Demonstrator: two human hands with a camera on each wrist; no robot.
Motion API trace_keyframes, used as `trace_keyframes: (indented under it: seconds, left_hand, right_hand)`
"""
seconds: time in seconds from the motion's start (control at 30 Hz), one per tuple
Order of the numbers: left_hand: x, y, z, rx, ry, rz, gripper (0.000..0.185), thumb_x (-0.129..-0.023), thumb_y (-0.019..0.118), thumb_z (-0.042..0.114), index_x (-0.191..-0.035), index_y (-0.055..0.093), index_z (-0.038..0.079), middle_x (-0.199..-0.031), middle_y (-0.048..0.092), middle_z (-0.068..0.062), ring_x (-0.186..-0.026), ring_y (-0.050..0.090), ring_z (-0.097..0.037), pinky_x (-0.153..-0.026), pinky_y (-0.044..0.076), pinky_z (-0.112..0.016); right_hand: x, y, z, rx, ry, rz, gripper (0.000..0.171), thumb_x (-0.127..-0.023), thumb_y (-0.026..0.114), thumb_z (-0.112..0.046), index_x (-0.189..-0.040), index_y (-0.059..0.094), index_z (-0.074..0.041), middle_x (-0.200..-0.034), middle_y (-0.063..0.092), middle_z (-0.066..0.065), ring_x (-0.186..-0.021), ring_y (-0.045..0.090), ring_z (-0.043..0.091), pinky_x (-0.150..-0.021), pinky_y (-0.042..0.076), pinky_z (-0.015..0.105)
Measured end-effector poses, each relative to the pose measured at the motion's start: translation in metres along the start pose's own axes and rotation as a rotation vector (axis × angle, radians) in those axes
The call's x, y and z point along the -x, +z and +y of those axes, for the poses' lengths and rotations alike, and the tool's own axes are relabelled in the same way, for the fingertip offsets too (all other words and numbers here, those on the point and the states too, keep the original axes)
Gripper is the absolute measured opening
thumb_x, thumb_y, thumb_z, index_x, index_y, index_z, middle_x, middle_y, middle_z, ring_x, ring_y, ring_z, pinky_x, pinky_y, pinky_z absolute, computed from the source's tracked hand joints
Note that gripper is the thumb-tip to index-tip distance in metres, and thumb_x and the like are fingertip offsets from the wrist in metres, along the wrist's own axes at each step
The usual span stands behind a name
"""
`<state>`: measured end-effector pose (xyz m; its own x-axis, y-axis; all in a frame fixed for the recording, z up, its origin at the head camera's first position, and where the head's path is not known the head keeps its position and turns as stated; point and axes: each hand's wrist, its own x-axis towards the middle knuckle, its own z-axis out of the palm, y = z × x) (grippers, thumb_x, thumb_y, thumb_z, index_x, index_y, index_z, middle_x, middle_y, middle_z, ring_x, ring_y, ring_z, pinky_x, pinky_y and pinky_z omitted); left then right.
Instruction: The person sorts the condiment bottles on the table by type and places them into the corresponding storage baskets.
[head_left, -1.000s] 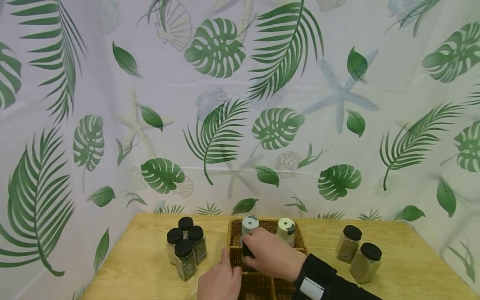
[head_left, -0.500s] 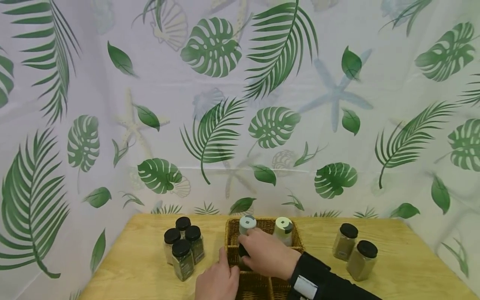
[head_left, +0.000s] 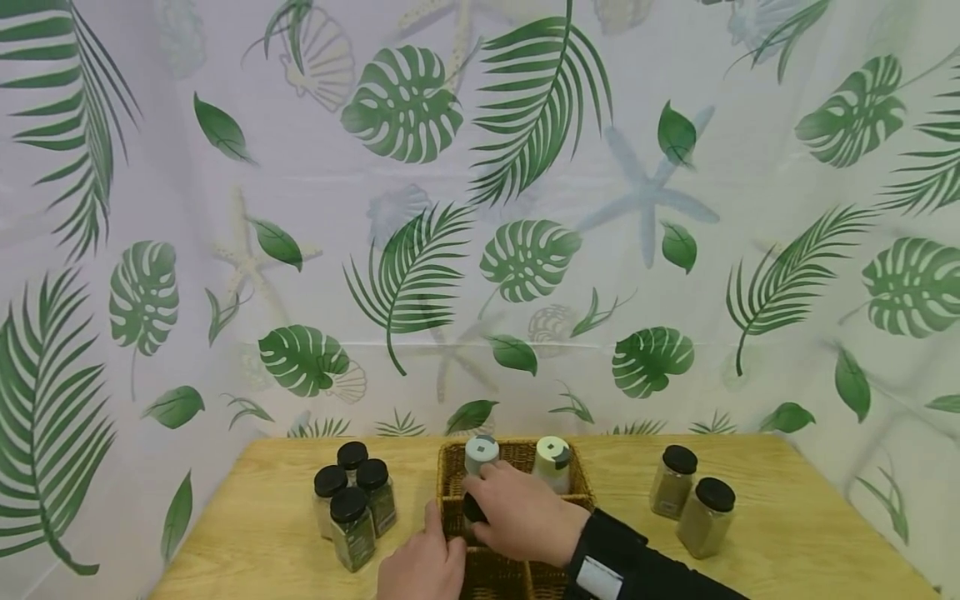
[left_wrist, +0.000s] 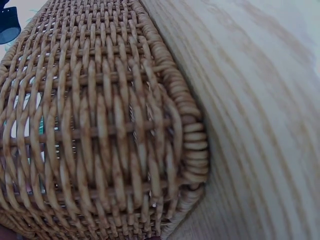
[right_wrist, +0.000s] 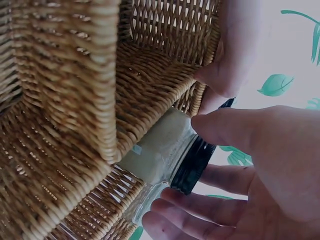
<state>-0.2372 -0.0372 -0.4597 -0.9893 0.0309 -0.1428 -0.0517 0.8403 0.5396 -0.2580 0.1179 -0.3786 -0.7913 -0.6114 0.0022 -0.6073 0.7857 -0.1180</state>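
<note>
The head view shows a leaf-print cloth (head_left: 450, 167) hanging behind everything, and below it a wooden table (head_left: 247, 508) with visible grain. On the table stands a wicker basket (head_left: 491, 575) split into compartments, its front part cut off by the frame edge; the left wrist view is filled mostly by its weave. A black sleeve (head_left: 652, 567) with a white patch reaches in from the lower right. The right hand (head_left: 521, 512) is over the basket's middle row, thumb and fingers clamped on a jar (right_wrist: 157, 145). The left hand (head_left: 423, 565) pinches the basket's left wall, thumb on the inner side and fingers outside. At the back of the basket stand a white tub (head_left: 482, 454), just beyond the right hand, and a yellowish tub (head_left: 552, 467), apart from it. Well apart from the basket, four black-capped jars (head_left: 351, 529) cluster to the left, and two more jars (head_left: 703, 521) stand side by side to the right. The held jar is in the middle row, near the left wall, tan inside; wicker hides its base, so I cannot tell whether it touches the bottom. Its black lid (right_wrist: 192, 165) sits between thumb and fingers.
</note>
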Motion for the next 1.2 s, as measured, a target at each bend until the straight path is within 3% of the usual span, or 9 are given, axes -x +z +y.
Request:
trace_keyframes:
  seconds: [0.37, 0.57, 0.7, 0.83, 1.0, 1.1, 1.2]
  left_hand:
    - [0.002, -0.004, 0.002, 0.003, 0.021, 0.013, 0.06, -0.104, 0.046, 0.038, -0.151, 0.04, 0.001, -0.057, 0.053, -0.008, -0.048, 0.045, -0.026, -0.052, 0.033, -0.044]
    - [0.003, -0.003, 0.001, 0.026, 0.025, 0.014, 0.061, -0.103, 0.044, 0.037, -0.151, 0.04, -0.001, -0.056, 0.053, -0.008, -0.047, 0.044, -0.025, -0.051, 0.032, -0.043]
    - [0.003, 0.0, 0.0, 0.034, 0.013, 0.031, 0.061, -0.101, 0.044, 0.035, -0.15, 0.042, -0.001, -0.051, 0.047, -0.005, -0.045, 0.033, -0.02, -0.048, 0.025, -0.039]
    - [0.003, 0.001, 0.0, 0.037, 0.004, 0.039, 0.061, -0.1, 0.043, 0.035, -0.149, 0.043, -0.002, -0.049, 0.042, -0.004, -0.047, 0.022, -0.017, -0.049, 0.019, -0.038]
    - [0.003, 0.0, 0.001, 0.027, -0.007, 0.043, 0.06, -0.101, 0.044, 0.034, -0.149, 0.043, -0.001, -0.05, 0.045, -0.006, -0.047, 0.024, -0.019, -0.05, 0.021, -0.04]
    - [0.003, 0.0, 0.002, 0.033, -0.011, 0.04, 0.06, -0.1, 0.044, 0.034, -0.149, 0.043, -0.001, -0.05, 0.044, -0.005, -0.047, 0.023, -0.018, -0.05, 0.02, -0.04]
    - [0.003, -0.001, 0.003, 0.034, -0.004, 0.035, 0.06, -0.101, 0.043, 0.034, -0.149, 0.043, -0.002, -0.05, 0.043, -0.005, -0.047, 0.023, -0.018, -0.05, 0.02, -0.039]
  right_hand:
    - [0.019, -0.014, 0.002, -0.004, 0.025, 0.072, 0.048, -0.094, 0.071, -0.03, -0.137, 0.061, -0.01, -0.127, 0.064, 0.01, -0.11, 0.063, 0.027, -0.084, 0.057, 0.037]
    - [0.04, -0.025, 0.008, -0.073, 0.07, 0.122, 0.044, -0.094, 0.071, -0.029, -0.133, 0.064, -0.01, -0.115, 0.066, 0.007, -0.098, 0.063, 0.021, -0.075, 0.055, 0.034]
    - [0.056, -0.028, 0.019, -0.107, 0.093, 0.139, 0.04, -0.094, 0.071, -0.027, -0.13, 0.066, -0.009, -0.112, 0.066, 0.005, -0.099, 0.064, 0.023, -0.078, 0.055, 0.036]
    - [0.074, -0.032, 0.032, -0.119, 0.165, 0.15, 0.039, -0.094, 0.071, -0.026, -0.13, 0.065, -0.01, -0.117, 0.065, 0.006, -0.101, 0.064, 0.023, -0.078, 0.055, 0.036]
    - [0.097, -0.036, 0.051, -0.062, 0.309, 0.196, 0.039, -0.091, 0.075, -0.03, -0.127, 0.068, -0.017, -0.121, 0.067, 0.004, -0.096, 0.069, 0.02, -0.072, 0.055, 0.033]
    - [0.112, -0.037, 0.067, -0.013, 0.359, 0.238, 0.039, -0.089, 0.076, -0.029, -0.125, 0.069, -0.018, -0.122, 0.068, 0.004, -0.098, 0.069, 0.023, -0.075, 0.057, 0.039]
    - [0.126, -0.037, 0.085, -0.001, 0.392, 0.248, 0.041, -0.09, 0.074, -0.028, -0.128, 0.067, -0.015, -0.122, 0.068, 0.008, -0.09, 0.069, 0.02, -0.07, 0.056, 0.039]
